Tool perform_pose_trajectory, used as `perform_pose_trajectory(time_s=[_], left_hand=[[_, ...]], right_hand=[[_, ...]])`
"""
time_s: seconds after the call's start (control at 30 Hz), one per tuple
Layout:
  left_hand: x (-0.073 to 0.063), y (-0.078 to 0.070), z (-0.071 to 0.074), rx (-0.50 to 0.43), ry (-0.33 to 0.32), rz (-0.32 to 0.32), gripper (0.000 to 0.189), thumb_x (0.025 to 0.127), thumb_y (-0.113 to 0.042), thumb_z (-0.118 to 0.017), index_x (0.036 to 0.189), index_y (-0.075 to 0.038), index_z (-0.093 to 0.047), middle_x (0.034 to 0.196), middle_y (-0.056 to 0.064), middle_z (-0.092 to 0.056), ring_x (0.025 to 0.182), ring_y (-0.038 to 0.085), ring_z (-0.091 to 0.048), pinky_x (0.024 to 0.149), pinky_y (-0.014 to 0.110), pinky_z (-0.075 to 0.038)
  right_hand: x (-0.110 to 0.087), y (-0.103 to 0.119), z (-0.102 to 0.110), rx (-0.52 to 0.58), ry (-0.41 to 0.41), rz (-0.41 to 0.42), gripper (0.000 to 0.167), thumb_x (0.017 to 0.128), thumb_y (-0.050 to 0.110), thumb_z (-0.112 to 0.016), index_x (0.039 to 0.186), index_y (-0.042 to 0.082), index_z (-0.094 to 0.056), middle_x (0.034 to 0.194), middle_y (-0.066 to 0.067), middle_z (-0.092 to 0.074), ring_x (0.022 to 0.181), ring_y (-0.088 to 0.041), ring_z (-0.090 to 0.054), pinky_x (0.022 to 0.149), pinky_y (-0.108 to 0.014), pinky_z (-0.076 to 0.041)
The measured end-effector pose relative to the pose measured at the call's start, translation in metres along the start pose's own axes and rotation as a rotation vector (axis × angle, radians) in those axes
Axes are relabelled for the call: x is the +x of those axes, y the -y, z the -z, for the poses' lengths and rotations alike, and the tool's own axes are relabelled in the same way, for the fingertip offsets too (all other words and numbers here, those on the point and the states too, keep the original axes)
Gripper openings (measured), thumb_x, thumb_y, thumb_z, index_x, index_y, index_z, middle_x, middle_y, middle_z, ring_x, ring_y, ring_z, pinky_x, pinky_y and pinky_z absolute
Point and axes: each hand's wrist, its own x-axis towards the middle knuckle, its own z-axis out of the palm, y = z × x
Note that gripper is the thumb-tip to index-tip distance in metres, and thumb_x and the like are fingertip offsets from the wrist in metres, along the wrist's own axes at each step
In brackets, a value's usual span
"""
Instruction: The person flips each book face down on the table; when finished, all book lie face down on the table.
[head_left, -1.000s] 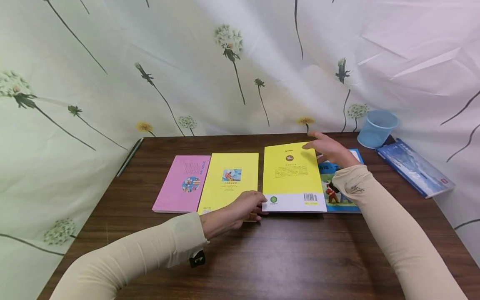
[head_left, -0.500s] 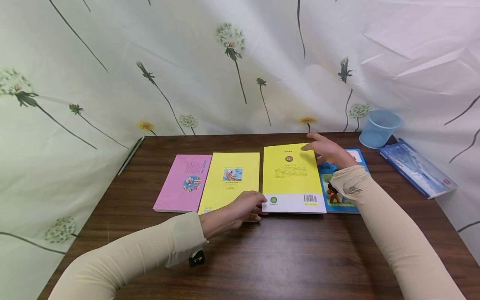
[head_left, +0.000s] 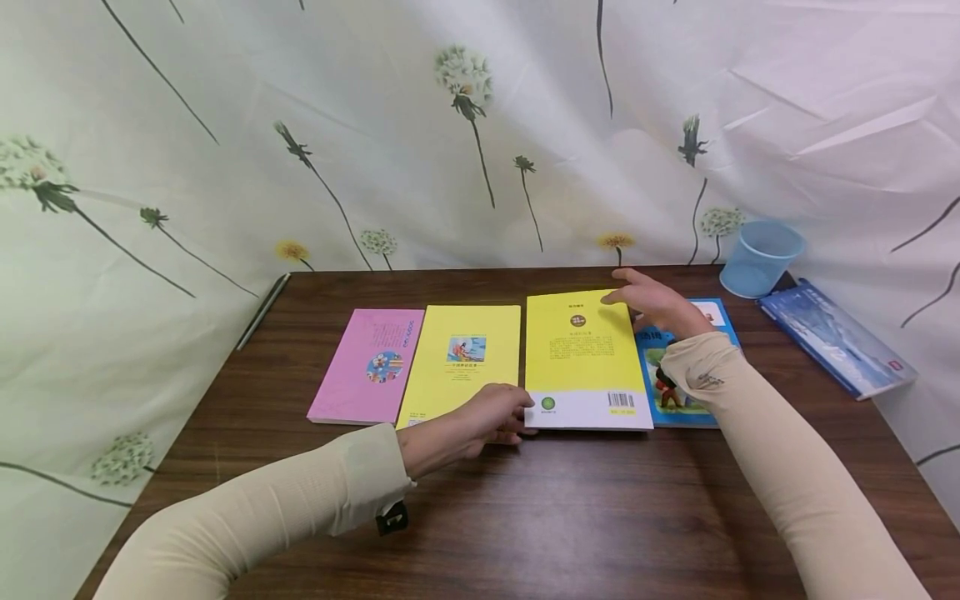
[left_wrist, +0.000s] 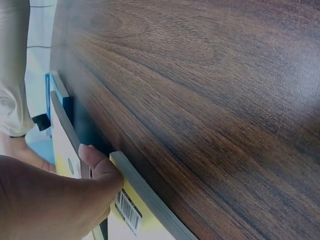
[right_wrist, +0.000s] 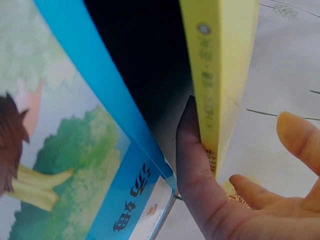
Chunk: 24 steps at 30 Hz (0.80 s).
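Head: yellow-and-white book (head_left: pixel 576 358) bears green roundel (head_left: pixel 548 403), barcode (head_left: pixel 620 400). Left hand (head_left: pixel 491 414) pinches its near-left corner, right hand (head_left: pixel 660 304) its far-right, partly over blue book (head_left: pixel 686 396). Near edge sits slightly lower than second ago. Narrow gap to second yellow book (head_left: pixel 462 367); wood tabletop (head_left: pixel 585 517) runs nearward. Left wrist: another barcode (left_wrist: pixel 128 211) on second yellow book. Right wrist: blue book reads 汤姆; yellow spine (right_wrist: pixel 207 85) lettering blurred, perhaps title; dark wedge between.

The yellow book (head_left: pixel 585 357) (white lower band) faces barcode side up

Lit brightly, softly in head view; washed pale at right of tabletop (left_wrist: pixel 215 110), left wrist; blurred along yellow spine (right_wrist: pixel 205 70), right wrist.
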Motion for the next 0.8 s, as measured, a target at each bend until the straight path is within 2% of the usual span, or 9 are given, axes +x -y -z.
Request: perform_pose_trajectory(time_s=[0.17,0.43,0.63,0.8], left_hand=[[-0.0009,-0.0001,0.0003,0.01,0.001,0.015,0.041,0.094,-0.018,-0.056,0.13,0.002,-0.054,0.116,0.016,-0.059,0.091,0.022,-0.072,0.061,0.022,-0.054],[-0.0041,-0.0037,0.0001,0.042,0.015,0.026,0.05,0.094,-0.018,-0.057,0.139,0.002,-0.047,0.122,0.018,-0.055,0.093,0.025,-0.073,0.059,0.022,-0.054],[-0.0058,-0.0046,-0.0001,0.054,0.026,0.007,0.064,0.095,-0.019,-0.056,0.151,-0.001,-0.031,0.131,0.023,-0.052,0.095,0.029,-0.07,0.061,0.024,-0.055],[-0.005,-0.005,0.0012,0.055,0.029,0.005,0.063,0.095,-0.019,-0.057,0.15,-0.003,-0.031,0.131,0.023,-0.051,0.093,0.03,-0.069,0.062,0.025,-0.056]], right_hand=[[0.0022,-0.002,-0.0003,-0.027,0.003,-0.008,0.081,0.102,0.023,-0.052,0.162,0.013,0.001,0.167,-0.024,-0.006,0.149,-0.049,-0.018,0.108,-0.065,-0.039],[0.0052,-0.0051,-0.002,-0.046,0.014,0.003,0.079,0.103,0.023,-0.051,0.162,0.014,0.001,0.165,-0.026,-0.012,0.146,-0.049,-0.028,0.103,-0.062,-0.045],[0.004,-0.0048,-0.0034,-0.042,0.013,0.009,0.079,0.103,0.023,-0.05,0.162,0.013,0.001,0.166,-0.026,-0.008,0.148,-0.049,-0.023,0.104,-0.063,-0.044],[0.0042,-0.0051,-0.0037,-0.034,0.012,0.008,0.079,0.103,0.022,-0.05,0.162,0.012,0.002,0.166,-0.025,-0.008,0.148,-0.047,-0.023,0.105,-0.063,-0.042]])
